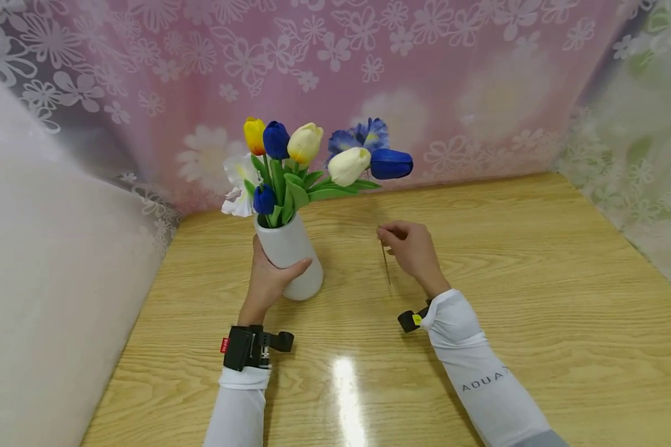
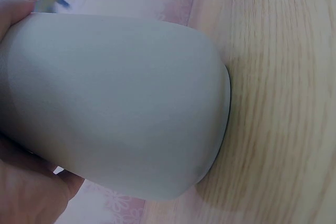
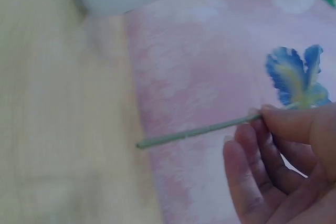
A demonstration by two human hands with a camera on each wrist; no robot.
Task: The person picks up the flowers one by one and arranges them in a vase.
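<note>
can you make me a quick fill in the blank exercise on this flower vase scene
1. The left hand grips a ____ vase that stands on the wooden table.
2. The right hand pinches a thin flower ____ between its fingertips.
3. The vase holds artificial ____ in blue, yellow and cream.
4. Both forearms wear ____ sleeves.

Missing words: white; stem; flowers; white
</note>
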